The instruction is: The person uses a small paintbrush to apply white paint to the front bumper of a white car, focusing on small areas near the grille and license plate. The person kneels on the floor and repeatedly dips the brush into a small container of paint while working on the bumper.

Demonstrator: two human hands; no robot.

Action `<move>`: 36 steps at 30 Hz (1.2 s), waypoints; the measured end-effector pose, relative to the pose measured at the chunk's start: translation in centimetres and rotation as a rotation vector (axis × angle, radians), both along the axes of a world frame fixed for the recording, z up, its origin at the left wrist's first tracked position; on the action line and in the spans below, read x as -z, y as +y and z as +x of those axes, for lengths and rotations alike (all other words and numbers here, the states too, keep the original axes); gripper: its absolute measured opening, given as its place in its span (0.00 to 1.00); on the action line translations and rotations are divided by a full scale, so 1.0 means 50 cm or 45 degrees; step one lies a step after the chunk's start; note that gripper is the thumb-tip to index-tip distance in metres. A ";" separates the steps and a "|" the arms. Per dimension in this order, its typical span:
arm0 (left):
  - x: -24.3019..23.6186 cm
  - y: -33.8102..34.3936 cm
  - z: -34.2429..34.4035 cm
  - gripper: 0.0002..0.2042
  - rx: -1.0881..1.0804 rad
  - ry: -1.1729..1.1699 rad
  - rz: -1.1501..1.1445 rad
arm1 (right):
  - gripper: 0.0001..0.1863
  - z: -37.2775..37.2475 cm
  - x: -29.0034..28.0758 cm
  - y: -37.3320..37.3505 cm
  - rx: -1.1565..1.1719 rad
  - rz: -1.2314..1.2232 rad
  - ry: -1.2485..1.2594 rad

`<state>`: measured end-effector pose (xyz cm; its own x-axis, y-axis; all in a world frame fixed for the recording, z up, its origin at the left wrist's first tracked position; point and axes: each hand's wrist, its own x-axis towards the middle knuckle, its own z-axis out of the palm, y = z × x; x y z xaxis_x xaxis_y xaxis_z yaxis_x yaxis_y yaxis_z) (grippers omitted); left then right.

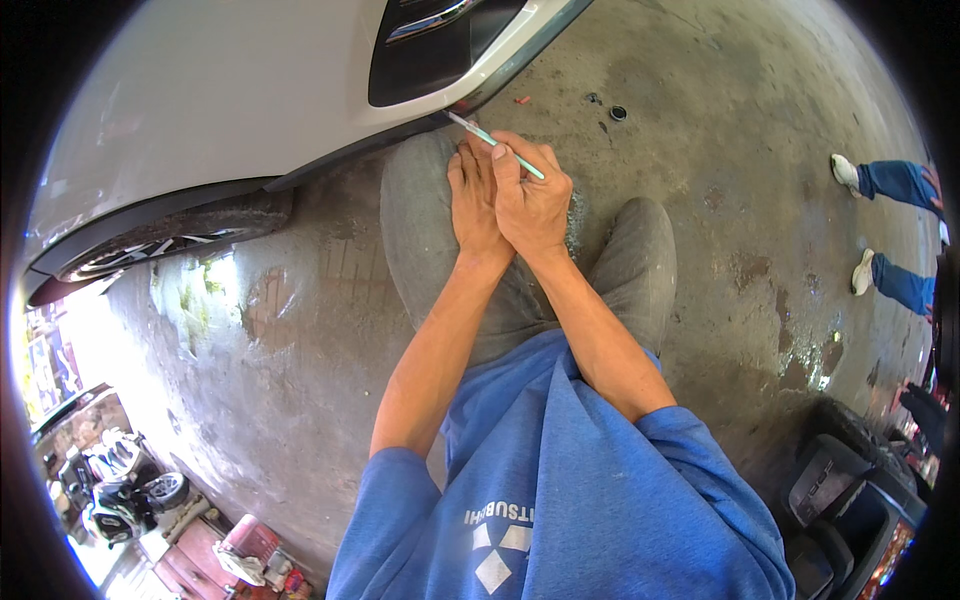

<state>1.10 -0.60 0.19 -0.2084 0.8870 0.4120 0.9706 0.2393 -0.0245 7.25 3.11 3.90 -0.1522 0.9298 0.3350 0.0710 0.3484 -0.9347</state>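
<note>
My right hand pinches a slim paintbrush with a mint-green handle. The brush slants up and left, and its pale tip end meets or nearly meets the dark lower trim of a white car. I cannot tell whether the tip touches. Just left of it, my left hand rests by my raised left knee, with fingers stretched forward and nothing visible in them. The two hands lie against each other at the heel and wrist. Above the brush tip is a black recess in the car's body.
A wheel sits under the car's arch at left. On the concrete floor lie a small black round cap and a red scrap. Another person's legs stand at right. Black plastic parts occupy the lower right, cluttered machinery the lower left.
</note>
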 end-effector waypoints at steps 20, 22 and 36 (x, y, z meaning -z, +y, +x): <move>-0.001 0.001 0.003 0.26 -0.016 -0.004 0.013 | 0.11 0.006 -0.003 -0.002 0.017 -0.044 0.011; -0.001 0.001 0.003 0.26 -0.012 -0.051 0.020 | 0.11 0.005 -0.003 -0.003 0.018 -0.060 0.020; -0.021 -0.019 -0.001 0.28 0.233 0.090 -0.625 | 0.15 0.249 0.150 0.098 0.276 -0.817 0.704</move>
